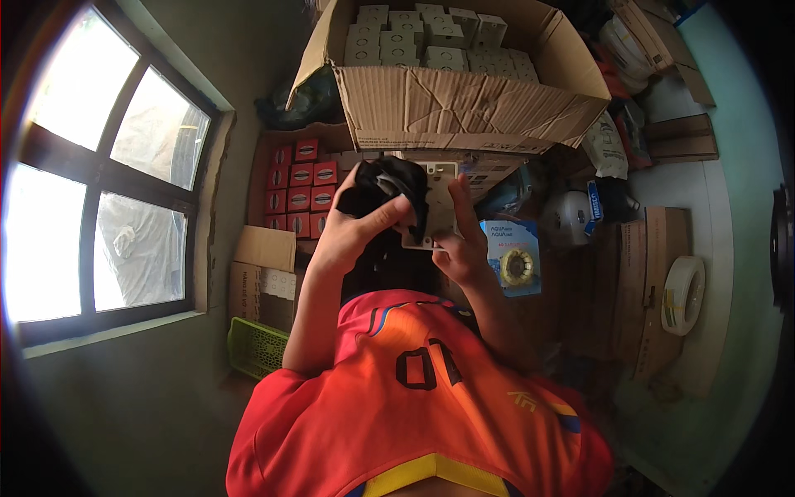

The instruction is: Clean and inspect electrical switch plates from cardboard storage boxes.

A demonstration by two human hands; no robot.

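In front of my chest, my right hand (466, 244) grips a white plastic electrical box (441, 203) by its right side and lower edge. The box is held upright with its open, hollow side toward me. A crumpled black cloth (393, 184) is bunched in my left hand (351, 234), with my thumb lying across it. The cloth touches the box's left side and covers part of it. My left fingers are mostly hidden behind the cloth.
A large open cardboard carton (464, 108) full of similar white boxes (443, 58) stands just beyond my hands. Small red boxes (300, 176) are stacked at the left, above a green plastic basket (255, 346). On the right are a blue package (512, 257) and a white coil (684, 296).
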